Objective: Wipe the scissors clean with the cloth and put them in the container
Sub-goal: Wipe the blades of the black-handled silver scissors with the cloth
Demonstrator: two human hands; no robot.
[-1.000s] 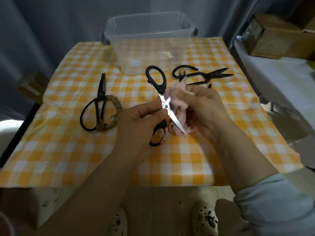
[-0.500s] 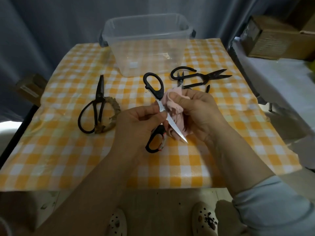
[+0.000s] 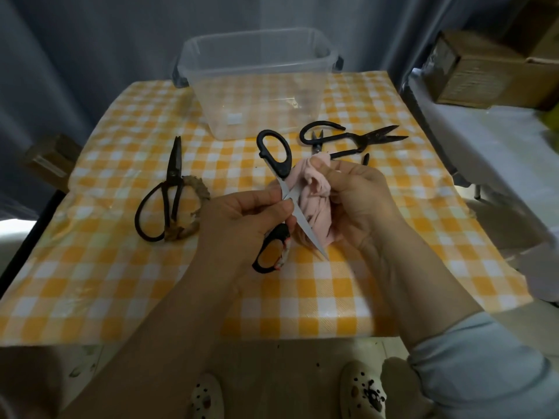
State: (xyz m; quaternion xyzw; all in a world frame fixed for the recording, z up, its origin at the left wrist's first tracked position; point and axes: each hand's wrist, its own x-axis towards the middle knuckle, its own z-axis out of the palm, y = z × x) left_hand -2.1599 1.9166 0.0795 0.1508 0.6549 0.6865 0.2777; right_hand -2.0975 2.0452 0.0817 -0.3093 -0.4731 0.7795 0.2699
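Black-handled scissors [image 3: 273, 155] with bright blades spread wide open hang above the middle of the table. My left hand [image 3: 242, 219] pinches them near the pivot between thumb and fingers. One handle loop points toward the container, the other hangs below my left hand. My right hand [image 3: 357, 204] grips a bunched pink cloth [image 3: 311, 201] and holds it against the blade that points toward me. The clear plastic container [image 3: 257, 89] stands at the back of the table with nothing visible inside.
Old dark scissors [image 3: 165, 198] with a rope-wrapped handle lie at the left. Dark shears [image 3: 354, 140] and small snips [image 3: 316, 140] lie right of the container. A checked orange cloth [image 3: 121, 282] covers the table. Cardboard boxes [image 3: 496, 71] sit at the far right.
The cloth in my right hand has slid along the blade, from near the pivot down toward the tip side. The scissors stay pinched in my left hand.
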